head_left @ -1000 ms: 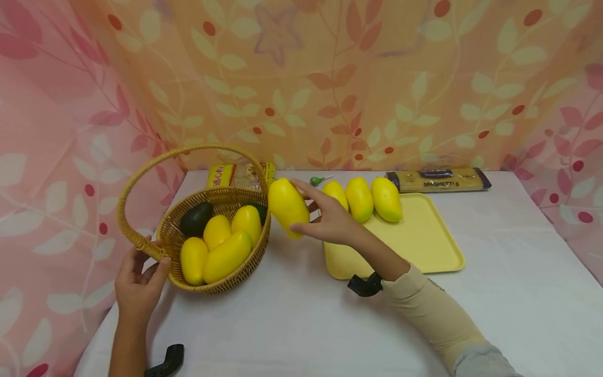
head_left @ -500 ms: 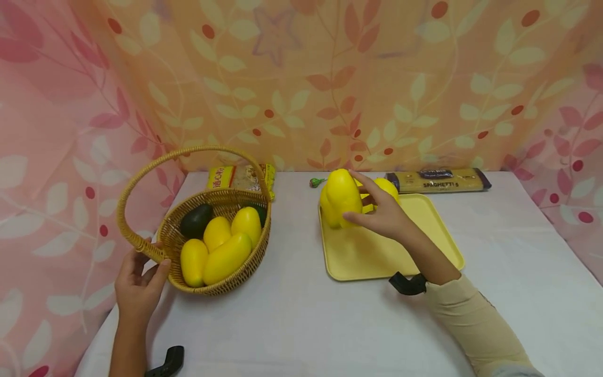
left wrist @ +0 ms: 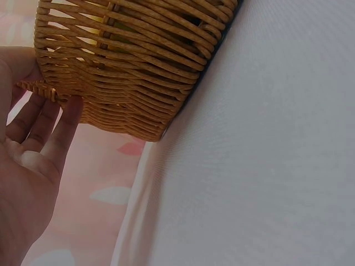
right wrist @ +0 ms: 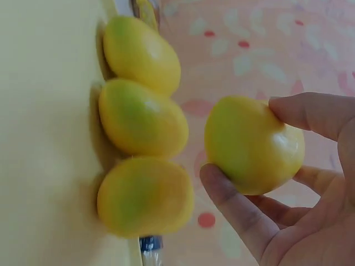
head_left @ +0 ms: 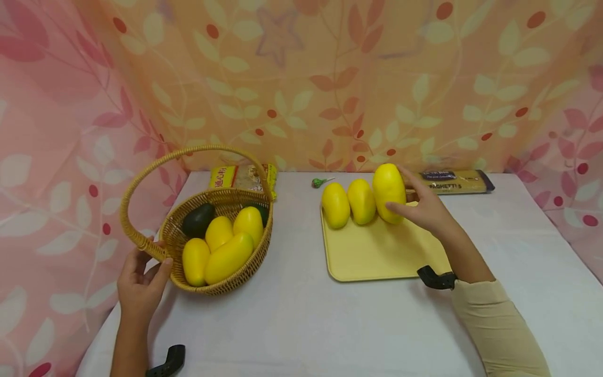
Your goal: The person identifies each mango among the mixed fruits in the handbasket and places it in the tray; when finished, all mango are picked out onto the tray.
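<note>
My right hand (head_left: 426, 207) holds a yellow mango (head_left: 388, 193) between thumb and fingers, raised over the back of the yellow tray (head_left: 367, 256). In the right wrist view this mango (right wrist: 252, 144) is apart from a row of three others on the tray; the end one (right wrist: 145, 197) is hidden behind the held mango in the head view. My left hand (head_left: 141, 280) pinches the wicker basket (head_left: 242, 273) where its handle meets the rim. Inside the basket lie several yellow mangoes (head_left: 228, 259) and two dark green fruits, one (head_left: 198, 220) fully visible, like avocados.
Behind the basket lies a yellow food packet (head_left: 242, 177). A small green-wrapped lollipop (head_left: 317, 183) is at the back, left of the tray. A spaghetti pack (head_left: 459, 182) lies along the back right. Patterned cloth (head_left: 301, 84) hangs behind the white table (head_left: 282, 324).
My right hand has carried the mango from beside the basket rightward over the tray, to the right end of the mango row. The left hand stays at the basket.
</note>
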`<act>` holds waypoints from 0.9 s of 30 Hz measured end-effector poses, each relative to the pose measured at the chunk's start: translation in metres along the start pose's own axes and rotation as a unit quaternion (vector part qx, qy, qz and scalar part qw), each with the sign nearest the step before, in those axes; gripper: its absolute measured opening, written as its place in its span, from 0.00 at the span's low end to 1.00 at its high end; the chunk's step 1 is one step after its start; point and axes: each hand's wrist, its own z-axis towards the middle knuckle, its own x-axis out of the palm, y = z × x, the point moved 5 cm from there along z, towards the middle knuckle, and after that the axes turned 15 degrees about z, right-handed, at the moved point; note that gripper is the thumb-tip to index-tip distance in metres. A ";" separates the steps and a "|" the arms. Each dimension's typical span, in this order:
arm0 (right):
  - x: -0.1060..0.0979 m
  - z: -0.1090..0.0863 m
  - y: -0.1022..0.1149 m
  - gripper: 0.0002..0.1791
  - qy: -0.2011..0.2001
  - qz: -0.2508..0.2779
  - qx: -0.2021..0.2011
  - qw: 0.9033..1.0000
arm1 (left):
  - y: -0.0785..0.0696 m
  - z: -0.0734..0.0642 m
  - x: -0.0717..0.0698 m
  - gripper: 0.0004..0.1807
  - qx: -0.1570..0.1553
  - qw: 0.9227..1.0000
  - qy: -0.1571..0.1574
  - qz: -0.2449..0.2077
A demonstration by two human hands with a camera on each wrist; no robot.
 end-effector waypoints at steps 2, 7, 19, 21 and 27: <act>-0.010 0.000 -0.008 0.50 -0.008 -0.001 0.008 1.000 | -0.001 0.000 0.000 0.32 0.001 1.000 0.001 0.010; -0.031 0.002 -0.023 0.50 -0.023 0.000 0.034 0.999 | -0.003 0.000 0.001 0.32 0.011 1.000 0.002 0.009; -0.057 0.003 -0.061 0.55 -0.056 -0.030 0.147 0.987 | -0.003 0.000 0.000 0.32 0.017 1.000 0.004 0.009; -0.059 0.003 -0.067 0.55 -0.060 -0.035 0.156 0.985 | -0.003 0.001 0.001 0.32 0.017 1.000 0.004 0.008; -0.059 0.006 -0.079 0.54 -0.057 -0.062 0.168 0.982 | -0.002 0.000 0.000 0.33 0.004 1.000 0.003 0.002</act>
